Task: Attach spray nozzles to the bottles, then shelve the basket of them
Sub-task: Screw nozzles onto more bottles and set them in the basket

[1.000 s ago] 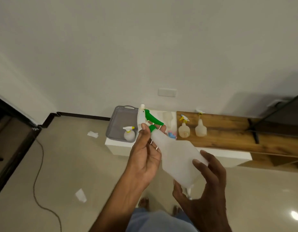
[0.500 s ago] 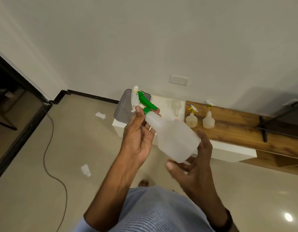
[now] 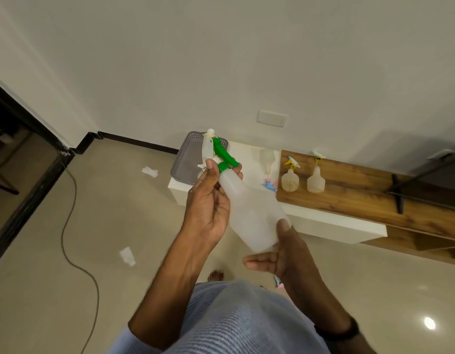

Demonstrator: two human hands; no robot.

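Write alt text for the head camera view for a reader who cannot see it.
Two bare hands hold a tilted white spray bottle: the left hand grips its neck at the green-and-white nozzle, and the right hand supports its base. Behind, on a low white and wood unit, sit a grey basket and two small yellow-nozzled bottles.

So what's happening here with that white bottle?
A person is fitting a green spray nozzle onto a white bottle. The left hand pinches the neck at the green collar, while the right hand supports the bottle's base. Two bottles with yellow nozzles already stand on the wooden shelf behind, and a grey basket sits on the white unit beside it.
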